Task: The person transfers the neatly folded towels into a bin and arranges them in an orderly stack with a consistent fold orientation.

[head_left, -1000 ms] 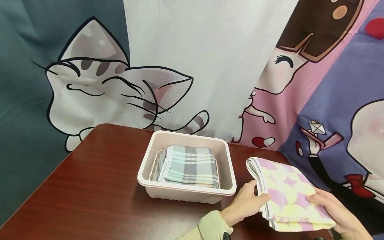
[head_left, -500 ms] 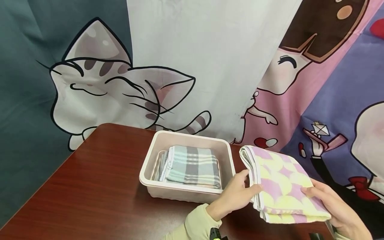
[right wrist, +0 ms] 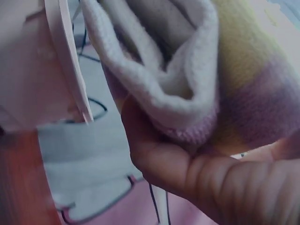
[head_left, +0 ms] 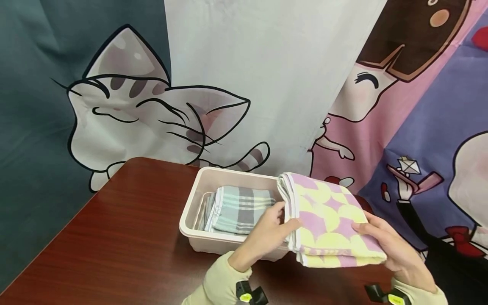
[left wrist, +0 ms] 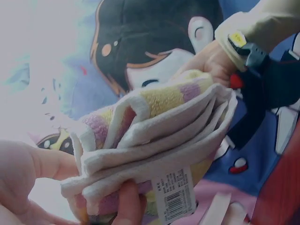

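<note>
A folded towel [head_left: 328, 216] with purple and yellow shapes is held up between both hands, over the right end of the cream plastic bin [head_left: 202, 241]. My left hand [head_left: 267, 233] pinches its left edge, thumb on top and fingers beneath. At the opposite edge my right hand [head_left: 392, 245] grips it the same way. The left wrist view shows the towel's white layered hems and a white barcode label [left wrist: 173, 194] hanging from it. In the bin lies a folded plaid towel [head_left: 240, 207] in grey, pale green and white, partly covered by my left hand and the held towel.
The bin stands on a dark red-brown wooden table [head_left: 126, 237], near its back edge. Behind the table hangs a cartoon-printed curtain [head_left: 244, 55]. Grey cloth [head_left: 206, 207] shows at the left side inside the bin.
Both hands have moved left and slightly up with the purple and yellow towel, from beside the bin to over its right end. The bin and plaid towel stay put.
</note>
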The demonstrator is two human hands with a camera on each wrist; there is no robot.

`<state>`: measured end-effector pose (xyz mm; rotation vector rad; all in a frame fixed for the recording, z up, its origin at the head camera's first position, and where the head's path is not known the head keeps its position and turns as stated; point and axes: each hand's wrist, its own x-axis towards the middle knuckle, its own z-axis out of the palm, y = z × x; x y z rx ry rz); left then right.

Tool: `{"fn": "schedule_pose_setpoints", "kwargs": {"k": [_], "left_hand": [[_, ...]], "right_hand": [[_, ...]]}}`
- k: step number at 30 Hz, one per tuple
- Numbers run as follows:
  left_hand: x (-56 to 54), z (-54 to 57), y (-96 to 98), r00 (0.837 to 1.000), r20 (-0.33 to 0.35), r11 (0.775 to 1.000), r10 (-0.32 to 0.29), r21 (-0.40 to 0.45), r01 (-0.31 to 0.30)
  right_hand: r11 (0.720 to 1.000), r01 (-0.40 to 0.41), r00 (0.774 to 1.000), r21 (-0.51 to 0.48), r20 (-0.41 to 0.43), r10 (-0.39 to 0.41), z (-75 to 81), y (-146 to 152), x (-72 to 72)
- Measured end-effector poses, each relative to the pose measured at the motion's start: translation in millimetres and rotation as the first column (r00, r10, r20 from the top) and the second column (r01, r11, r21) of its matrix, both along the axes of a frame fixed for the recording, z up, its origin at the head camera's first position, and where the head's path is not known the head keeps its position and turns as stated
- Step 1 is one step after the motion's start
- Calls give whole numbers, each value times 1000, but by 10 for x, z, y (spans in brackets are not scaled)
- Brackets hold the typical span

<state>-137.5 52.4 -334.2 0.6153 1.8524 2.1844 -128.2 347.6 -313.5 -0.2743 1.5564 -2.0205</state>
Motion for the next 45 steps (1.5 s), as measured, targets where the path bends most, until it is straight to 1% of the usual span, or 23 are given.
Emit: {"fn": "schedule_pose_setpoints", "kwargs": {"k": [2,5,8,11,14,17,20,22,26,29,32,33,34,35,37,39,40,42,43,44,45], "left_hand": [[-17,5,-108,1000,17,1000,-3,3,3],[-47,7,-258,999,33,1000,11,-19,-10],[-86,0,-395,999,33,999,32,-37,-31],[-139,-17,-529,998,23,997,53,-59,-52],[-194,-30,-674,996,11,991,91,-96,-90],[-246,-39,-824,991,10,982,135,-133,-133],[-303,-43,-975,984,10,972,177,-156,-173],[-345,-42,-1079,981,22,968,191,-169,-184],[-435,-40,-1290,976,70,960,205,-206,-187],[-491,-59,-1423,970,71,942,234,-265,-208],[-528,-94,-1502,961,28,901,276,-356,-249],[-535,-108,-1515,958,15,885,285,-389,-257],[-536,-129,-1520,957,2,871,291,-415,-264],[-536,-149,-1522,955,-12,858,295,-436,-270],[-532,-182,-1520,952,-46,840,302,-461,-288],[-528,-206,-1515,951,-78,830,299,-469,-300],[-525,-212,-1513,950,-97,825,295,-476,-305],[-520,-219,-1508,953,-131,810,275,-502,-302],[-518,-224,-1505,955,-144,798,261,-524,-297],[-515,-226,-1499,958,-156,785,241,-550,-287],[-516,-229,-1491,958,-178,762,224,-582,-286]], "right_hand": [[1000,18,1000,14,-25,-17,1,-108,-29],[999,42,997,18,-67,-40,4,-267,-77],[999,51,994,20,-94,-49,3,-421,-135],[997,67,992,45,-111,-62,4,-582,-185],[993,92,989,74,-122,-83,-2,-761,-230],[991,106,986,78,-139,-94,-30,-937,-287],[989,123,984,79,-143,-111,-69,-1115,-357],[986,141,982,85,-139,-129,-97,-1236,-407],[976,185,978,113,-118,-172,-167,-1469,-509],[971,199,976,132,-114,-185,-232,-1599,-563],[957,214,973,197,-134,-190,-293,-1685,-583],[942,230,968,243,-162,-194,-309,-1708,-581],[919,257,959,300,-199,-203,-324,-1722,-575],[887,285,947,364,-247,-203,-338,-1734,-565],[810,340,922,478,-338,-188,-352,-1751,-545],[730,391,894,561,-419,-157,-359,-1758,-528],[705,405,884,582,-445,-141,-359,-1758,-519],[673,409,875,616,-475,-96,-356,-1755,-507],[656,409,869,635,-490,-67,-357,-1751,-504],[628,416,863,658,-503,-44,-359,-1749,-499],[606,419,855,676,-519,-12,-364,-1748,-498]]}}
